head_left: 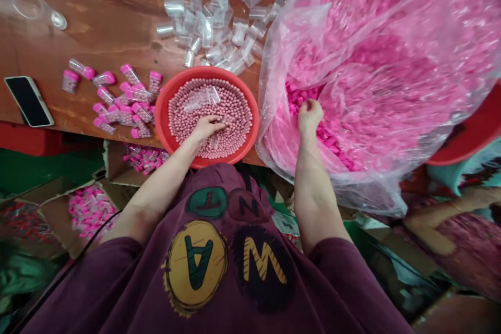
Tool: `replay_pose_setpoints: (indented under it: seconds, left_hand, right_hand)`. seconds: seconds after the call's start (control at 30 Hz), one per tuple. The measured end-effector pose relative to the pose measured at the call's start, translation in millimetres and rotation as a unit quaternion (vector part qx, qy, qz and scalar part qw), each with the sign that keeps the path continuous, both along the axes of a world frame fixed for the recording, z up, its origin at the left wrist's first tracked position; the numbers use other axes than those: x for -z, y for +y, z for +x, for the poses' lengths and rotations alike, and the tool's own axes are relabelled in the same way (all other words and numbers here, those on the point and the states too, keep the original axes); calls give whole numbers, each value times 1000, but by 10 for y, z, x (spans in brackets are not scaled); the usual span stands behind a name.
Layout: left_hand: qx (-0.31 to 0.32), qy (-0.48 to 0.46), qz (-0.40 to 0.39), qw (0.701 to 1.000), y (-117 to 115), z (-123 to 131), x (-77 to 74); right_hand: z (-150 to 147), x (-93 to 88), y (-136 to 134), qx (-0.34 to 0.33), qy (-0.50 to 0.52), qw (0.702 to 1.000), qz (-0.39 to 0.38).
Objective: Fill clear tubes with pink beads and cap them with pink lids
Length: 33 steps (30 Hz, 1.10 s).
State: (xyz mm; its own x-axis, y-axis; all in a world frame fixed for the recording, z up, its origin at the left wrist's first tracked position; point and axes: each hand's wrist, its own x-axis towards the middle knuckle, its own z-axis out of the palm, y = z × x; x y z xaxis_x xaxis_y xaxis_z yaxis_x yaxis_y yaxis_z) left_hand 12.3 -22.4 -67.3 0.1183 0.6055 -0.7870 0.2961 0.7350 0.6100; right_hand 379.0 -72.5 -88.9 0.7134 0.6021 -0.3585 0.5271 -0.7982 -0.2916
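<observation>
Hands [207, 127] [310, 116] are at beads [237, 121] and caps [300, 95]; shirt [230, 276] reads WANT

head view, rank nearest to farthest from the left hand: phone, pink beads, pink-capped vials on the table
1. Pink beads: right at the left hand, inside the red bowl.
2. Pink-capped vials: on the table, just left of the bowl.
3. Phone: farther left, near the table's front edge.

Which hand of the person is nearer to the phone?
Left. The left hand is at the beads, right of the phone; the right hand is farther right, at the plastic bag.
</observation>
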Motion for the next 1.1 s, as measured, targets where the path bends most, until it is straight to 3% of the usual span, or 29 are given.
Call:
replay_pose_setpoints:
  seconds: [0.13,0.27,0.4,0.53,0.67,0.8,0.97,1.1]
  left_hand:
    - [-35,-85,-36,995,-86,-250,-174]
    - [-64,-186,-83,977,-127,-335,-317]
    - [-32,-237,-69,969,-110,-350,-483]
    - [-8,-249,-54,967,-96,-333,-610]
    - [-30,-305,-88,948,-102,-284,-650]
    - [-55,-331,-92,938,-124,-270,-693]
    - [-67,-354,-99,927,-153,-328,-777]
    - [-68,-353,-104,927,-164,-375,-836]
  right_hand:
    - [-142,134,198,36,-13,999,-17]
    - [-133,67,134,46,-24,999,10]
    - [-104,-142,-132,48,22,986,156]
    - [-539,-441,-306,54,103,948,297]
    - [-1245,-783,-257,-25,278,890,360]
    - [-1688,-980,-186,-153,327,863,354]
    - [-1815,-969,-192,-224,303,857,351]
    - [-1799,-1025,-213,-285,224,875,320]
